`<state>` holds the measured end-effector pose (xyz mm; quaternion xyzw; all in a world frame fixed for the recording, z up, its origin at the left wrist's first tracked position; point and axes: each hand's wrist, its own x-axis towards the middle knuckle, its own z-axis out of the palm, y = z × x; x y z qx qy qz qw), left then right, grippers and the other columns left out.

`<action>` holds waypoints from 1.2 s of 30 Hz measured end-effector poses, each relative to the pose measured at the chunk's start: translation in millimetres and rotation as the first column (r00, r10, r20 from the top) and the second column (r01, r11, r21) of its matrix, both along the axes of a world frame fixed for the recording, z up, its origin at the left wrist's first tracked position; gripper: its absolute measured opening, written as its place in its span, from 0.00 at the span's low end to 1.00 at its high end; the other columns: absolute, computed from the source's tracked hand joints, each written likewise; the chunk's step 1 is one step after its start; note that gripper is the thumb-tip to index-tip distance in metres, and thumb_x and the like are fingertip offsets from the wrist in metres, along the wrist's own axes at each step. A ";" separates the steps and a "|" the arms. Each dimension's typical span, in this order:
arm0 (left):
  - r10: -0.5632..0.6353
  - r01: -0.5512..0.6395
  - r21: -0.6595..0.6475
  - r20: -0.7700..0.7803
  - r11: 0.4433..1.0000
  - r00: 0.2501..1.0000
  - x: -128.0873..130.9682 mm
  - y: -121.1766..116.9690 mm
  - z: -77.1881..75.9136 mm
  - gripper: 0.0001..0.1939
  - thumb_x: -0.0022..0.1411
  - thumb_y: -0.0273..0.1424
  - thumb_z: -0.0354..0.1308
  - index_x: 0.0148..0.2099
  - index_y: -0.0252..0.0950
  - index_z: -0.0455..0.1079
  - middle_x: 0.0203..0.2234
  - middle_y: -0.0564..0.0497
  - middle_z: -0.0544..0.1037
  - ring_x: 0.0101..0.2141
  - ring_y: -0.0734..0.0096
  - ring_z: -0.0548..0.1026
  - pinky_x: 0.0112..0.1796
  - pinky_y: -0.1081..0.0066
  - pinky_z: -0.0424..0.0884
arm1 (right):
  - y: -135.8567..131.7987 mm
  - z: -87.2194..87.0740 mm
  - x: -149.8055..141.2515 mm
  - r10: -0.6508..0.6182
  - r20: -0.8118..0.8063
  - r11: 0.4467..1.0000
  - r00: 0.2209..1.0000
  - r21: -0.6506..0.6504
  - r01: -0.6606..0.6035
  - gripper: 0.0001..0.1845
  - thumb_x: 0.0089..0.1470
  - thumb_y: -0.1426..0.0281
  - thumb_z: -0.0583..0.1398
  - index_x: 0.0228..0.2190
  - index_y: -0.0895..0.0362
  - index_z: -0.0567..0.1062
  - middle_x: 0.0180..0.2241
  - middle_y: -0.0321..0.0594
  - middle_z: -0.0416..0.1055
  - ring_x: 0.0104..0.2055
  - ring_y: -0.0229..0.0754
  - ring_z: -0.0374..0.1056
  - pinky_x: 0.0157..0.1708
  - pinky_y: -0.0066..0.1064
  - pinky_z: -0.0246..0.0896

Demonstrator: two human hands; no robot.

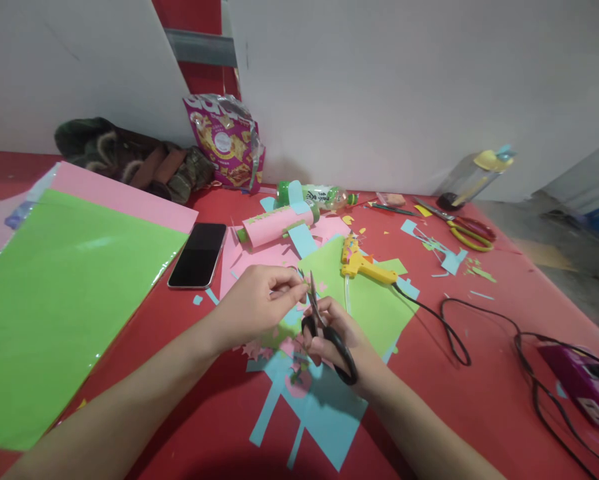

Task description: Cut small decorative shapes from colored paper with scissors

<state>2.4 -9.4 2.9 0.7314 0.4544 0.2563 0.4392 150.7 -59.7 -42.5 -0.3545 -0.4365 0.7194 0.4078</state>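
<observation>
My right hand (346, 337) grips a pair of black-handled scissors (335, 340), its blades pointing away from me and up. My left hand (266, 297) is closed in a pinch right beside the blade tips; whatever sits between its fingertips is too small to make out. Beneath both hands lie blue paper (332, 413), green paper (384, 327) and many small pink and green cut pieces (296, 380). Just beyond them, a pink paper-wrapped roll (279, 223) with green at its ends rests on its side. A yellow glue gun (366, 263) lies on the green sheet.
Left are bagged green sheets (79, 287) and a phone (198, 255). Behind stand a purple snack bag (226, 143) and a lying plastic bottle (329, 195). Right are red-and-yellow-handled scissors (472, 233), a clear cup (472, 177), a black cord (449, 327) and a purple power strip (582, 387).
</observation>
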 end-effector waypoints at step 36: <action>-0.087 0.082 -0.127 -0.039 0.988 0.995 -7.9 5.7 5.8 0.12 0.53 0.32 0.48 0.23 0.31 0.64 0.15 0.57 0.61 0.18 0.81 0.58 0.20 0.80 0.54 | 1.0 6.4 -0.2 0.032 0.076 0.999 0.997 0.013 -0.033 0.22 0.37 0.58 0.63 0.27 0.56 0.58 0.20 0.27 0.55 0.17 0.26 0.53 0.17 0.22 0.50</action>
